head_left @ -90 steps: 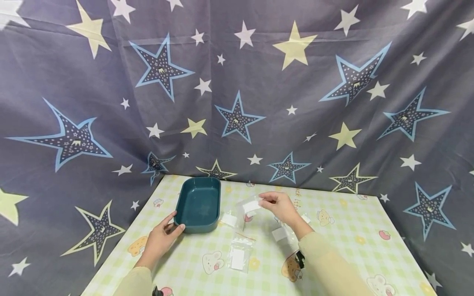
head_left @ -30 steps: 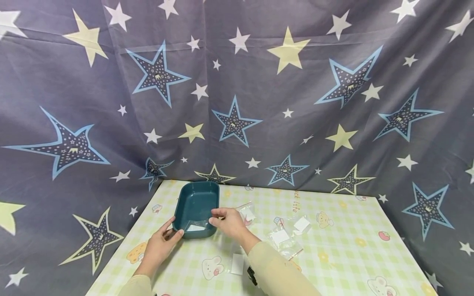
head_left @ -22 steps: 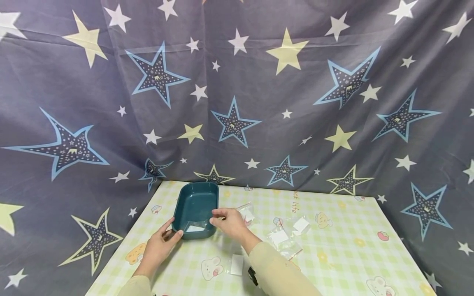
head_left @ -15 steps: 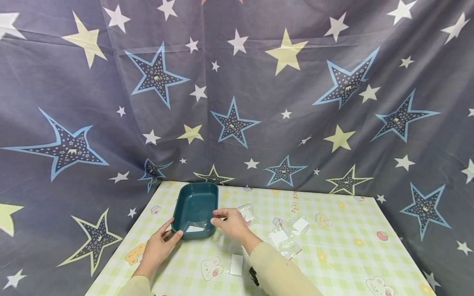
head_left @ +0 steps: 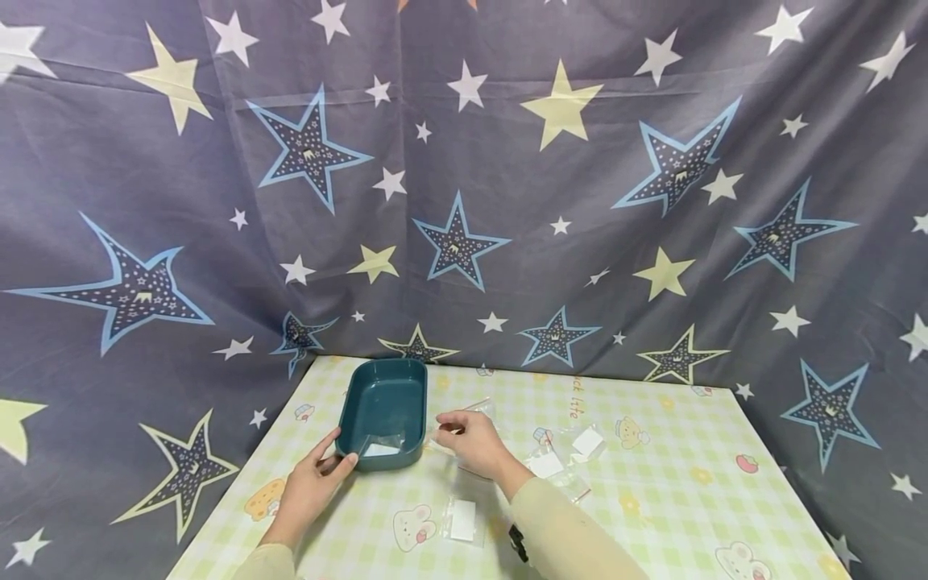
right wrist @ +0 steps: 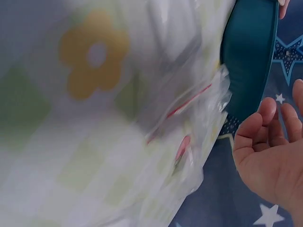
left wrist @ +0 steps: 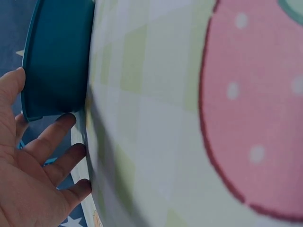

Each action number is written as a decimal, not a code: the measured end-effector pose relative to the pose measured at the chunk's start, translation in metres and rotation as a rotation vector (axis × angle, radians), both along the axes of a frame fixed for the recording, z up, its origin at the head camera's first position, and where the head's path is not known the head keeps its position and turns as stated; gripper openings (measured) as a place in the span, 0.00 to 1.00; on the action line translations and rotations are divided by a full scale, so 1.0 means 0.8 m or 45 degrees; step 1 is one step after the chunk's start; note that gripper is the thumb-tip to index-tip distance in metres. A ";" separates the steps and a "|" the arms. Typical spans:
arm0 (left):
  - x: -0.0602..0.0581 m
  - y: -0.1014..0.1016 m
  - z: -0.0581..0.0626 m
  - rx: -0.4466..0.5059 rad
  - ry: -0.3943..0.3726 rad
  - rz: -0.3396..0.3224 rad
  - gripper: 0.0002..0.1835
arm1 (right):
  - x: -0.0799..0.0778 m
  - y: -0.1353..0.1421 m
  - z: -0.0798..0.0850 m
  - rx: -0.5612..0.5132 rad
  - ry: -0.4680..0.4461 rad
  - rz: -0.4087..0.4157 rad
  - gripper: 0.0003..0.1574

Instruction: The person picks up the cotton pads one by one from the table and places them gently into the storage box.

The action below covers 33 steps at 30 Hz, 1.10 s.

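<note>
A dark teal rectangular tray stands at the table's back left, with a clear zip bag holding a white label at its near end. My left hand grips the near-left corner, thumb at the rim; in the left wrist view, fingertips touch the tray's underside edge. Just right of the tray, my right hand hovers with loosely curled fingers and nothing visible between them. Beneath it, partly hidden, lies another zip bag. In the right wrist view, a bag with a red seal strip lies near the tray.
A zip bag with a white label lies at the table's near middle. Two more bags, one labelled bag and another bag, overlap to the right. A star-patterned curtain stands behind the checked tablecloth.
Three seconds ago my right hand was at a bag mid-table and the tray held none. A bag then appeared in the tray; my right hand has since drawn back right from the rim.
</note>
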<state>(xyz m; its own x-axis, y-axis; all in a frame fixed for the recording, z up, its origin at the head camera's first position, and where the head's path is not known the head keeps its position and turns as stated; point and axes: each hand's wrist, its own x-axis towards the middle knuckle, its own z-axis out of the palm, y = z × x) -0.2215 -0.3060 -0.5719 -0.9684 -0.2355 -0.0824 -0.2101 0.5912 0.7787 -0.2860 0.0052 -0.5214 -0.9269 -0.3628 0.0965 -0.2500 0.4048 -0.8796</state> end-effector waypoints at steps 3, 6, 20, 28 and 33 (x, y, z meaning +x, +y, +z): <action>0.001 0.000 0.001 0.020 -0.006 -0.004 0.46 | -0.002 0.016 -0.003 0.015 0.008 0.001 0.22; 0.002 0.000 0.002 0.035 -0.010 -0.007 0.46 | -0.006 0.034 -0.007 0.025 0.021 -0.004 0.22; 0.002 0.001 0.001 0.024 -0.005 -0.014 0.46 | -0.012 0.128 -0.004 0.041 0.063 -0.101 0.22; 0.002 0.001 0.003 0.031 -0.007 -0.015 0.46 | -0.013 0.180 -0.002 0.056 0.003 -0.187 0.24; 0.002 0.002 0.002 0.035 -0.012 -0.012 0.46 | -0.007 0.208 0.004 0.057 0.007 -0.233 0.25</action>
<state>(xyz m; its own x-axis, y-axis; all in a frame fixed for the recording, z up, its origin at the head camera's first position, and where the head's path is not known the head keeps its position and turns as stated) -0.2202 -0.3043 -0.5701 -0.9698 -0.2236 -0.0975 -0.2116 0.5720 0.7925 -0.2917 0.1718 -0.5184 -0.9774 -0.1919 0.0889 -0.1729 0.4829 -0.8584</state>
